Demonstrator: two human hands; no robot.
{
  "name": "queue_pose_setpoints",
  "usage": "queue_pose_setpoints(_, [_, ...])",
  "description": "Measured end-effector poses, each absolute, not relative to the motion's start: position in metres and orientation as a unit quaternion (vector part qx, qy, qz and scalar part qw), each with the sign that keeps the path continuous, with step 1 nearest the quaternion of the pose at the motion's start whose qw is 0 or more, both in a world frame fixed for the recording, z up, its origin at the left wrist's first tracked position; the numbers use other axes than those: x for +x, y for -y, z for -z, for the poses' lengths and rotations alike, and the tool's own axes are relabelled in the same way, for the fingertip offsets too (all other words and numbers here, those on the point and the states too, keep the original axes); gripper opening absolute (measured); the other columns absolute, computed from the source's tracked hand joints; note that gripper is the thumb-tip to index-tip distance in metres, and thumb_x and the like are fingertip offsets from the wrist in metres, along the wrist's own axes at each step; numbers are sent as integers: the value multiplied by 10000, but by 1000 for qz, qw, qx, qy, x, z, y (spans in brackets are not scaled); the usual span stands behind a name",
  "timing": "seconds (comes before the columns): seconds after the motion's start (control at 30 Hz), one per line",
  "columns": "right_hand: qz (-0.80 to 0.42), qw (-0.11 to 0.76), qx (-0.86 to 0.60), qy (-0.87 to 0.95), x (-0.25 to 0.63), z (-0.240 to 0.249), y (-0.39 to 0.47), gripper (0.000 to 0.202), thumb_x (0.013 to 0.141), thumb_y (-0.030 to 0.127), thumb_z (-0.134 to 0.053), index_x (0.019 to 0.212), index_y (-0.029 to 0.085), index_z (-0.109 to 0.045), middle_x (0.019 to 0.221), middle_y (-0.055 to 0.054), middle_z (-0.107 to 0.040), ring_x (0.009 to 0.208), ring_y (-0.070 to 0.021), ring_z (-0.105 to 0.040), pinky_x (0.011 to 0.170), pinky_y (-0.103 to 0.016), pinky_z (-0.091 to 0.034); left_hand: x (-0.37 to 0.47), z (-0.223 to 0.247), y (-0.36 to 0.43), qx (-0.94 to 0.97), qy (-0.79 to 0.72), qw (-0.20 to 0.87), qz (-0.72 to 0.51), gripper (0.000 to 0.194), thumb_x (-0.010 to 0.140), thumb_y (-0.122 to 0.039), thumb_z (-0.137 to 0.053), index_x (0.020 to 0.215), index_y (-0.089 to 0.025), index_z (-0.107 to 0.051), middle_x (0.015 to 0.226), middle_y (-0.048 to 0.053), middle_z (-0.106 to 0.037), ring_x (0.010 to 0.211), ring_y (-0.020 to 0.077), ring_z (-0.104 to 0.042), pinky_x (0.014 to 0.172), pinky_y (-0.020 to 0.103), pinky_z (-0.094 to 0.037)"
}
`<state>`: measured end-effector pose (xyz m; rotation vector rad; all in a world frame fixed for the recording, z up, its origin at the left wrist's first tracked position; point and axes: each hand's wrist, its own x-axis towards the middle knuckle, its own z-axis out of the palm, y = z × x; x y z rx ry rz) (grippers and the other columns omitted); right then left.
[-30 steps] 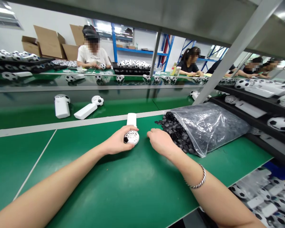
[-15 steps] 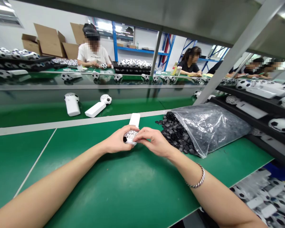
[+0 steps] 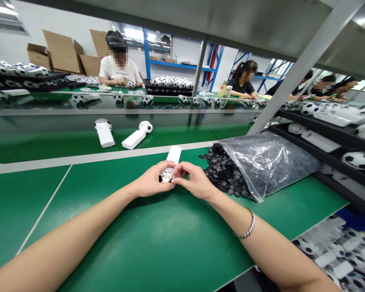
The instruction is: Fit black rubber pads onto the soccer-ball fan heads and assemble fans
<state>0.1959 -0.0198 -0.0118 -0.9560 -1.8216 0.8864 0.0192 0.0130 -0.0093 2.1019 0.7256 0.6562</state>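
Observation:
My left hand point(image 3: 152, 178) is wrapped round the ball end of a white device point(image 3: 167, 174), whose flat white handle points away from me. The ball has a white lattice with a black patch at its left side. My right hand point(image 3: 190, 178) is at the ball's right side, thumb and forefinger curled together; whatever lies between their tips is too small to make out. Just right of my right hand, black pieces point(image 3: 228, 174) spill from a clear plastic bag point(image 3: 273, 162) on the green table point(image 3: 158, 243).
Two white devices point(image 3: 106, 134) point(image 3: 135, 138) lie on the green belt point(image 3: 48, 138) beyond the table. Black trays point(image 3: 328, 146) with more devices stand at the right, behind a slanted metal post point(image 3: 295, 73). People work across the belt.
The two near devices on the belt have moved right, while those on the far line have moved left. My right hand has shifted slightly, its fingers more curled at the ball.

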Motion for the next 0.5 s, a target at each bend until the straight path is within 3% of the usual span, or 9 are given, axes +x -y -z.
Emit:
queue_pose_setpoints(0.2, [-441,434,-412,668,191,23,16,188,674,223,-657,693,173,-477,625,59,-477,557,-71,-429,543,-199,-371,19,10,-13,801,-306,445,-258,421,677,-202,-590,1084,-185,-485,996,22,-558,850,173,-523,757,290,-423])
queue_pose_setpoints(0.3, [-427,433,-438,662,193,24,11,215,690,286,-642,670,174,-459,608,59,-467,541,-72,-425,527,-198,-367,18,10,-11,799,-314,450,-246,428,694,-214,-583,1105,-198,-465,975,13,-561,825,166,-523,737,283,-425])
queue_pose_setpoints(0.43, [-240,429,-550,675,217,12,1,184,791,337,-525,702,180,-491,655,31,-517,591,-94,-476,572,-217,-384,20,13,-9,820,-334,397,-241,497,691,-285,-621,1152,-244,-439,1129,32,-488,978,210,-501,864,342,-402])
queue_pose_setpoints(0.5, [-122,350,-624,688,233,6,-2,138,800,318,-522,750,190,-533,738,10,-564,652,-114,-515,615,-236,-392,22,17,-9,831,-356,342,-257,548,646,-362,-673,1137,-248,-457,1157,44,-440,1088,248,-434,952,383,-344])
